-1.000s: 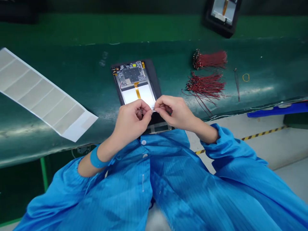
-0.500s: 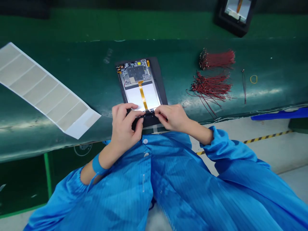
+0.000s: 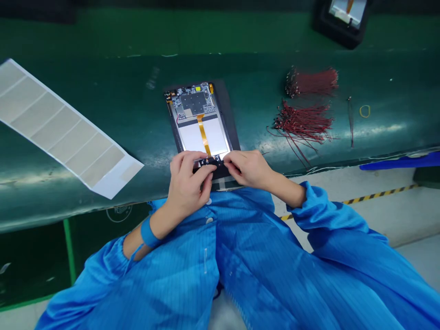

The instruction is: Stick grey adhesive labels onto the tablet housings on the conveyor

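Observation:
An opened tablet lies on a dark pad at the table's front edge. Its circuit board is at the far end, and an orange ribbon cable runs down over the silvery battery area. My left hand lies over the tablet's near left corner, thumb and fingers bent at its lower edge. At the near right corner my right hand is closed in a pinch, fingertips by a small dark board. What the fingertips of either hand hold is too small to tell.
A sheet of grey adhesive strips lies on the left. To the right are two bundles of red wires, a single wire and a yellow rubber band. A black tray with another device stands at the back right.
My left hand has shifted right along the tablet's near edge, its fingers drawn closer together. My right hand stays pinched at nearly the same spot. The view has moved slightly.

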### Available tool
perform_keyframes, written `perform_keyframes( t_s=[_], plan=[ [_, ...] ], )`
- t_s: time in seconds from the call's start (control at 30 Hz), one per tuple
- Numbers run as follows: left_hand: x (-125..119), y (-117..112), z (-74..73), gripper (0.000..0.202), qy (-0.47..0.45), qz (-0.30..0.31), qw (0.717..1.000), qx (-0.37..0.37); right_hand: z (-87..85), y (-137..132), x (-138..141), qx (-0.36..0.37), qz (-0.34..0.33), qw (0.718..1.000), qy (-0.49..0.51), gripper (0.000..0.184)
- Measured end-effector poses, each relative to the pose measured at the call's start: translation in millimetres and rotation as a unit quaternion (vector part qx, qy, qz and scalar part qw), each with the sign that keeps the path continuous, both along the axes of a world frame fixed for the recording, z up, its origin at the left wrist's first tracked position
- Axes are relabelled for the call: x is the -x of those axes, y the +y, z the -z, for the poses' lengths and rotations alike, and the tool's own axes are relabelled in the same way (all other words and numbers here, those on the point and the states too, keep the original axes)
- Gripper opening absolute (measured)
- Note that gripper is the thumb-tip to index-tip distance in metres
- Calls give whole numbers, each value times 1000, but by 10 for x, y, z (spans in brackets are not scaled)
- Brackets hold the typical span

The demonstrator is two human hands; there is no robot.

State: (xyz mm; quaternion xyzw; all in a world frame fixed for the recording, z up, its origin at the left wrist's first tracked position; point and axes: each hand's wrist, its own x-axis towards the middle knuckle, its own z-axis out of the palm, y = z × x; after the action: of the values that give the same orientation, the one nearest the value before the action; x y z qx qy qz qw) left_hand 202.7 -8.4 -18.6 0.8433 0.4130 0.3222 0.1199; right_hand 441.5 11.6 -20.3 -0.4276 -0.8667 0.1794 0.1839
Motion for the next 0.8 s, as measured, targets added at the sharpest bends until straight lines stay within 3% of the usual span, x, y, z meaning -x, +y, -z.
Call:
perform_keyframes(
  t_s=[0.17,0.33,0.43,0.53,0.63,0.7,0.8],
  plan=[
    [-15,5,53,34,49,10,998,-37,10,0,-7,-15,-5,1000,9,25],
    [-66,0,83,30,103,2,987,-126,15,2,-5,12,5,1000,4,25],
    [-149,-44,28,31,148,7,980,-136,-32,-12,-4,17,-5,1000,10,22],
    [-160,-86,-72,30,172,29,979,-106,-131,-24,-30,-32,0,999,40,16],
    [144,-104,-130,41,145,15,988,-58,-224,23,-91,-99,31,992,77,20],
    [562,-147,-142,48,116,-67,990,-46,-277,75,-104,-122,39,988,88,27],
    [1293,-257,-114,48,116,-227,967,-20,-369,142,42,-114,15,988,103,26]
  ],
)
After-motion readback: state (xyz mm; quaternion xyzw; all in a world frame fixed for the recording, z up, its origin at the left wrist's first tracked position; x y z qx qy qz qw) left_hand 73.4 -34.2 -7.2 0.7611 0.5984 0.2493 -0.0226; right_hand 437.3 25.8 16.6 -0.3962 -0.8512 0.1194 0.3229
